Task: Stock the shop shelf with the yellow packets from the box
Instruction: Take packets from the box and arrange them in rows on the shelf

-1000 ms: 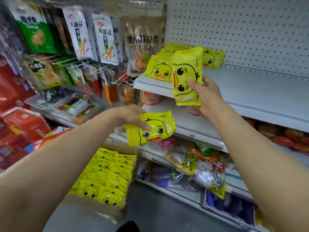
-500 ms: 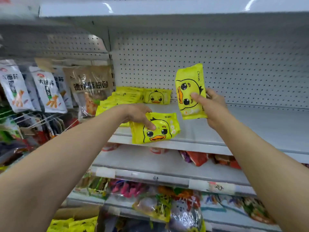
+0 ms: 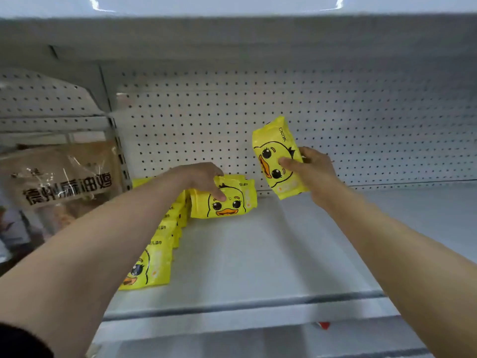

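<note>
While raised — both hands (image 3: 204, 180) on packets (image 3: 224, 200)

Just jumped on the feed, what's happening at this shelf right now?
A person is stocking yellow duck packets onto the white shelf. The left hand grips one packet at the back of the shelf, beside the row of packets already lined up on the left. The right hand holds a second packet upright above the shelf, not yet set down.
</note>
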Demonstrator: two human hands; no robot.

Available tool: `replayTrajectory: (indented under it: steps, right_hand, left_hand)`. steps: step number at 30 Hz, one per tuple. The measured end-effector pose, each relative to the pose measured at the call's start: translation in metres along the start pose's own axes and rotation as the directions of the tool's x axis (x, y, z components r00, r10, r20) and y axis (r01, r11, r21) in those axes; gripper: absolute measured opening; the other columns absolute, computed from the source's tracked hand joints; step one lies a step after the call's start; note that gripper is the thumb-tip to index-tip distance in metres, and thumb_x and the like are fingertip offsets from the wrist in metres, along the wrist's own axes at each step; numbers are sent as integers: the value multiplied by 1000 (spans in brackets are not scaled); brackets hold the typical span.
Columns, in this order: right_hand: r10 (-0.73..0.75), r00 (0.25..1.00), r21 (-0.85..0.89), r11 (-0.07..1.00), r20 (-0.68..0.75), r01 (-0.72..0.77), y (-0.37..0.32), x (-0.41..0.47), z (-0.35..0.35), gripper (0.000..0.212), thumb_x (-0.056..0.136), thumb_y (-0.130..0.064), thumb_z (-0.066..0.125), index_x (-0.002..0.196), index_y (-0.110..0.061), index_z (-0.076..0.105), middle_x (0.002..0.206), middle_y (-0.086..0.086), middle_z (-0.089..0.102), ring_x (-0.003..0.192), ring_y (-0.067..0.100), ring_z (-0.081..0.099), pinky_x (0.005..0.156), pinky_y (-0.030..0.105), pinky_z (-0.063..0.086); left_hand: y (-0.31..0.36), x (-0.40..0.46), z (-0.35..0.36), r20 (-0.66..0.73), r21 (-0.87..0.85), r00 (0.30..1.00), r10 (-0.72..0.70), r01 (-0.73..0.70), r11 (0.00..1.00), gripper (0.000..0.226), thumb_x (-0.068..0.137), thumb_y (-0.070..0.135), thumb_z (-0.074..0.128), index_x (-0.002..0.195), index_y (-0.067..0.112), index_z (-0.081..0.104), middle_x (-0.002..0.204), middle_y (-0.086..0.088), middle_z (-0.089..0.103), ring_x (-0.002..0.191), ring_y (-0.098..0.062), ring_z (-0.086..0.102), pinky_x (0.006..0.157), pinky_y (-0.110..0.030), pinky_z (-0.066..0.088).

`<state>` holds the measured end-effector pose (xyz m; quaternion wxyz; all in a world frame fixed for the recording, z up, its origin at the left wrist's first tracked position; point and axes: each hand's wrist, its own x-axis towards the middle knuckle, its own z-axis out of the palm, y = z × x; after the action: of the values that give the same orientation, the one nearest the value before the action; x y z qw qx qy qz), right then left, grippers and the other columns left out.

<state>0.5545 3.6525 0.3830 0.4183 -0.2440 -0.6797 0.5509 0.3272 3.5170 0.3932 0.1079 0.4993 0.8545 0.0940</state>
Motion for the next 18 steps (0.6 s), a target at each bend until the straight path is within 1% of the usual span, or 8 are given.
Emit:
replayTrajectory:
  steps: [2,3,6,9,11,13,18]
  right_hand:
    - [13,1000,-4,1000,-1,-13,4,11,6,26,80,-17,80,104,-19,69,95,-2,74,76,9,71,61,24,55]
    - [16,1000,-6,1000,-2,-16,7,17,8,28,80,-17,80,106,-18,69,96,-2,74,77,9,71,61,24,54]
    - [18,1000,-24,1000,-11,-18,12,29,14,29,80,-18,80,108,-17,70,96,-1,74,77,8,70,60,23,53]
    - [19,1000,-46,999,-5,-19,15,40,16,25,81,-18,80,104,-18,70,93,-3,73,72,4,69,57,20,52]
    - [23,1000,-51,998,-4,-24,19,46,18,26,80,-18,80,104,-18,71,95,-1,74,76,8,70,61,23,53]
    - [32,999,-65,997,-3,-32,23,51,21,27,79,-18,81,105,-17,72,96,0,74,81,13,71,65,25,54]
    - [43,999,-79,996,16,-42,28,60,29,25,79,-17,81,102,-19,71,98,1,74,84,14,71,64,25,54]
  left_hand:
    - [-6,16,2,-8,54,1000,10,-10,998,81,71,45,83,139,20,47,139,2,50,126,-21,48,101,-33,41]
    - [-9,24,4,-6,70,1000,20,-20,997,79,71,44,82,138,20,48,139,2,50,126,-21,47,101,-33,41]
    - [-19,44,13,3,98,999,49,-49,994,71,73,42,82,133,20,50,136,0,50,124,-22,47,98,-33,41]
    - [-32,58,18,4,107,998,59,-59,993,69,74,38,82,132,19,51,134,-1,51,122,-22,48,92,-30,40]
    - [-38,64,20,-7,96,998,68,-67,993,66,75,34,82,131,18,51,130,-1,53,117,-21,49,85,-27,37]
    - [-45,69,22,-25,89,997,69,-67,994,65,74,34,82,129,18,50,127,-2,55,109,-19,49,81,-27,36]
    - [-53,72,27,-75,98,994,75,-68,993,75,71,35,84,133,18,46,126,-4,55,109,-19,48,84,-29,40]
